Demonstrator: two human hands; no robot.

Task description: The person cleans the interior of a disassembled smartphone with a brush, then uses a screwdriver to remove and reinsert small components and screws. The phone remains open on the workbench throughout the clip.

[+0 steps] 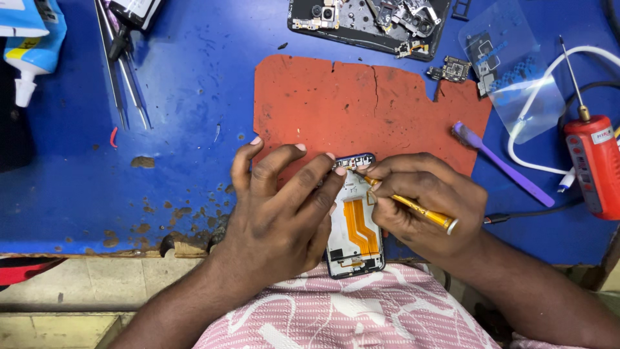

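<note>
Over at the far left of the blue worktop (181,97) sat a white-and-blue squeeze bottle (32,45), and beside it a pair of tweezers (126,84) lay idle. Then the left hand (281,207): flat down, fingers (303,184) spread and pressing on the opened phone frame (355,226), not curled round anything, simply pinning it. That frame lay at the near edge of the worktop, its top end on the red mat (361,103), its bottom end over the person's pink patterned lap. The orange flex ribbon (360,226) ran down its middle, thin and soft by the look of it, easy to tear; the frame itself seemed light and stiff, best held by its outer rim, clear of the ribbon. On to the right hand (426,200), fingers closed tight on a yellow-handled screwdriver (407,203), tip at the frame's top edge. Farther right lay a purple brush-like tool (504,165), a clear plastic film (516,71) and a red handheld tool (594,165). Up top, another stripped phone body (361,22).
</note>
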